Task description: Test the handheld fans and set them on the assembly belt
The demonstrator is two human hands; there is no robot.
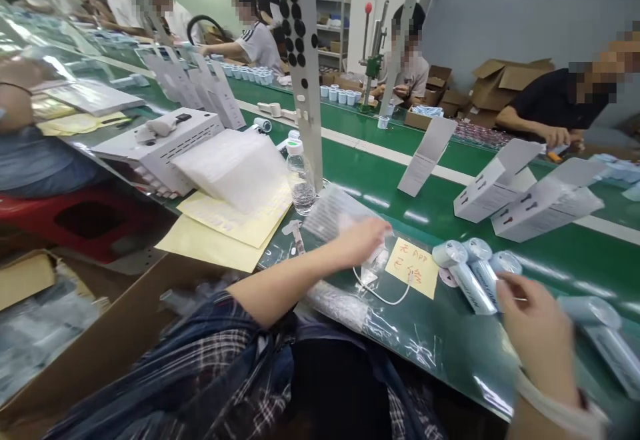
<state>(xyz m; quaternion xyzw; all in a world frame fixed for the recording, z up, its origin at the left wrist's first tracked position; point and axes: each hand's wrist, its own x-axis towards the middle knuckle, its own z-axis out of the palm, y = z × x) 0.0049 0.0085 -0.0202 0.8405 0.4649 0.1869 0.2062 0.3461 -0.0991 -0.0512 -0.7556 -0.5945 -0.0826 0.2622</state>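
My left hand [364,240] reaches across the green belt [440,333] and pinches a small clear bag [374,265] from which a white cable [383,297] loops out. A yellow handwritten note [413,268] lies just right of it. My right hand [540,333] hovers at the lower right, fingertips beside a cluster of light-blue cylindrical devices [470,270]. Whether it holds anything is unclear. Another light-blue device [603,330] lies to the right of that hand.
A water bottle [301,177], a stack of white foam bags [235,167] on yellow sheets [213,243] and a white machine [160,147] sit to the left. White cartons [547,205] lie on the belt. A cardboard box [100,353] stands at lower left. People work opposite.
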